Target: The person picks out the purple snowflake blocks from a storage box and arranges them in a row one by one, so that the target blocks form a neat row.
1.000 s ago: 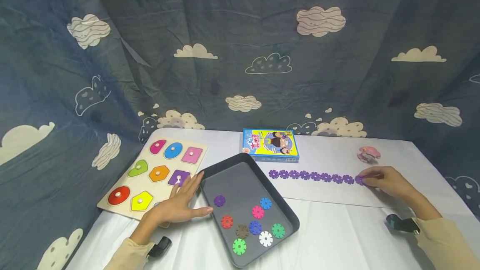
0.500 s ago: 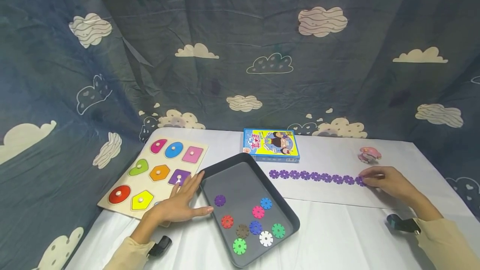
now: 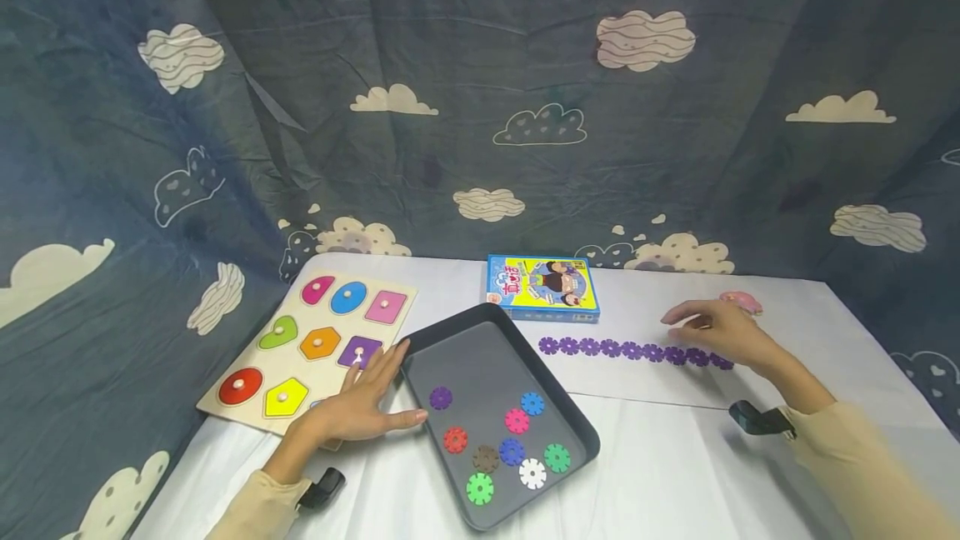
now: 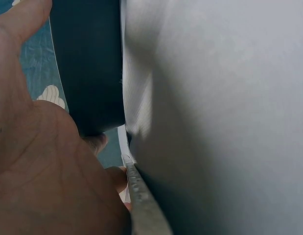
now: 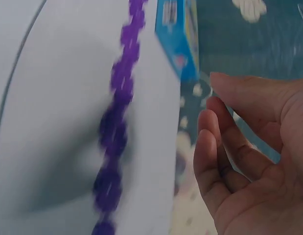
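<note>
A row of purple notched plastic discs (image 3: 611, 349), joined edge to edge, lies on the white table. My right hand (image 3: 716, 332) hovers over the right part of that row with its fingers loosely bent. Thumb and fingertips are apart with nothing between them, as the right wrist view shows beside the purple discs (image 5: 123, 73). My left hand (image 3: 352, 417) lies spread at the left edge of a dark grey tray (image 3: 468, 357), thumb and fingertips at its rim. In the tray are several loose discs, among them a purple disc (image 3: 441, 398) and a white disc (image 3: 532, 473).
A wooden shape puzzle board (image 3: 300, 369) lies left of the tray, partly under my left hand. Behind the tray sits a blue and yellow card box (image 3: 543, 288). A small pink toy (image 3: 742, 301) stands at the back right, partly hidden. A cloud-patterned curtain (image 3: 427, 157) hangs behind.
My right hand has let go of the last purple disc at the row's right end, risen and moved left over the row. The left hand has stayed at the tray.
</note>
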`<state>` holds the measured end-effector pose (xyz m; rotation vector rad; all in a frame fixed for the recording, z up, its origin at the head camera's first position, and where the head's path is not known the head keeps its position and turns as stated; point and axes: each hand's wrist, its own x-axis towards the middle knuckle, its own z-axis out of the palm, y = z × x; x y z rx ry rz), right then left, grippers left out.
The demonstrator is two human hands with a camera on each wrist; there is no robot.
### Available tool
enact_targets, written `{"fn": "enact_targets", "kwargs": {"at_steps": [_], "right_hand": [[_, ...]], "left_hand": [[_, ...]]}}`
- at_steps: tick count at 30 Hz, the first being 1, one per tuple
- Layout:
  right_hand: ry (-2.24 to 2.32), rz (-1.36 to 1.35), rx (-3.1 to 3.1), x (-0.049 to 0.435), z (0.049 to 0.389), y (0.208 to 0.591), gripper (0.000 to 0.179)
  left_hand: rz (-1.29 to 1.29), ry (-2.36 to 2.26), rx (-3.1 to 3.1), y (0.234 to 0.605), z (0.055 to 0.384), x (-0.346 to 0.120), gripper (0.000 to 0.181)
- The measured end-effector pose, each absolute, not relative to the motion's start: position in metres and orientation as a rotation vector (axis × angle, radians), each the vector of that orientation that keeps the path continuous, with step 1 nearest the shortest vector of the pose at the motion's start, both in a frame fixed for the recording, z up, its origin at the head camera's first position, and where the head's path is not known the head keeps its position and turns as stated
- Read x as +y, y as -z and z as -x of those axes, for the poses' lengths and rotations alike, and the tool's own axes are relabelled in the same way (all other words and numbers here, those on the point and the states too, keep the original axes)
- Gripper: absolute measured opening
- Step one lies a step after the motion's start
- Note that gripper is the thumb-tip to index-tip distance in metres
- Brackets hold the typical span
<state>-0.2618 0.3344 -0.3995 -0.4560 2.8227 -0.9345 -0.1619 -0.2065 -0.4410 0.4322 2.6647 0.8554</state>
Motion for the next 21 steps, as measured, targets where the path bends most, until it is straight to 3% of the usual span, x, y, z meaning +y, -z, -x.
{"fn": "enact_targets", "kwargs": {"at_steps": [21], "right_hand": [[0.93,0.894,2.577,0.2,0.269,0.374,0.022]], "left_hand": [[-0.433,-0.86,2.661,0.442,0.162,-0.208,0.113]]}}
